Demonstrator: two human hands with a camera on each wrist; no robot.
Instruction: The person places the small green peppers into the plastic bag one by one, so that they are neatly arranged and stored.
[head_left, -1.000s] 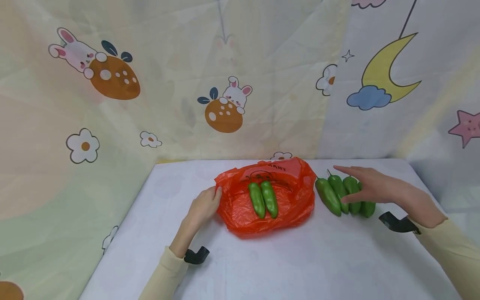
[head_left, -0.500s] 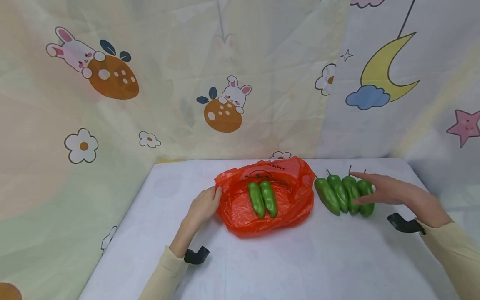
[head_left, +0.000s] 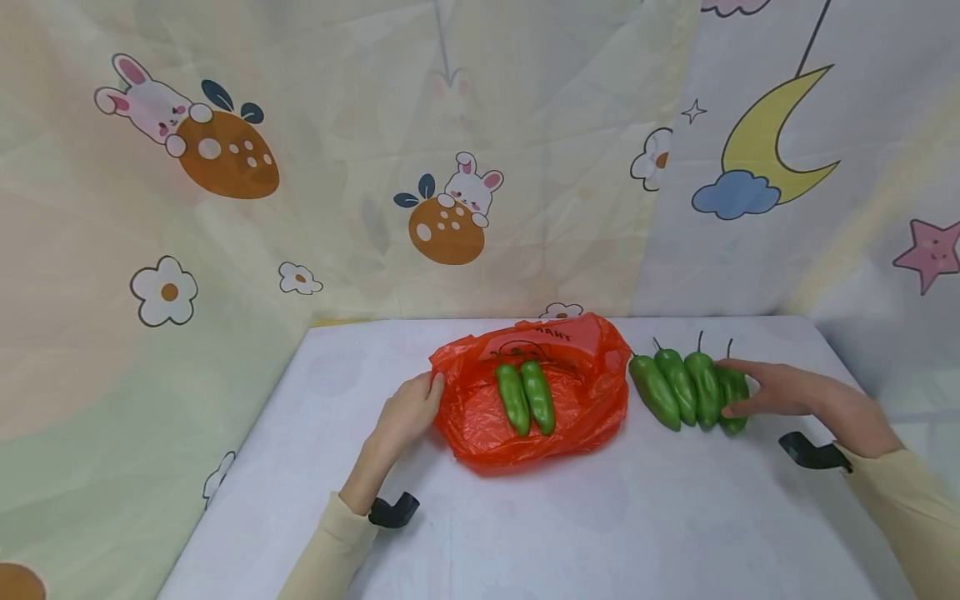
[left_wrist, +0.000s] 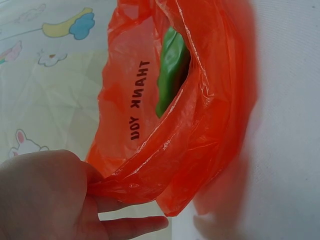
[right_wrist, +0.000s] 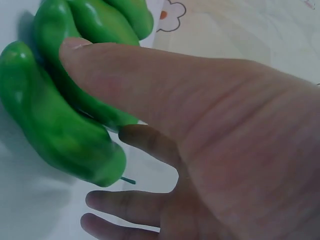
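Note:
In the head view a red plastic bag (head_left: pixel 487 442) lies with its mouth open, two green peppers (head_left: pixel 513 402) side by side inside. My left hand (head_left: pixel 408 410) pinches the bag's left rim between thumb and fingers; the left wrist view shows the bag's film (left_wrist: pixel 190 160) stretched from that grip, part of a pepper (left_wrist: pixel 172 70) visible within. To the right of the bag several green peppers lie in a row. Over the rightmost pepper (head_left: pixel 735 387) hovers my right hand (head_left: pixel 798 392), thumb and fingers spread apart. The right wrist view shows an outer pepper (right_wrist: pixel 65 130) near the thumb, ungripped.
A white table (head_left: pixel 540 533) carries everything. Behind it hangs a patterned cloth backdrop (head_left: pixel 555 125), with more cloth down the left and right sides. Beside the bag's right edge lies the nearest loose pepper (head_left: pixel 655 392).
My right hand has shifted rightward along the row to the rightmost pepper and come lower, its thumb and fingers drawing closer together. The left hand and bag have stayed put.

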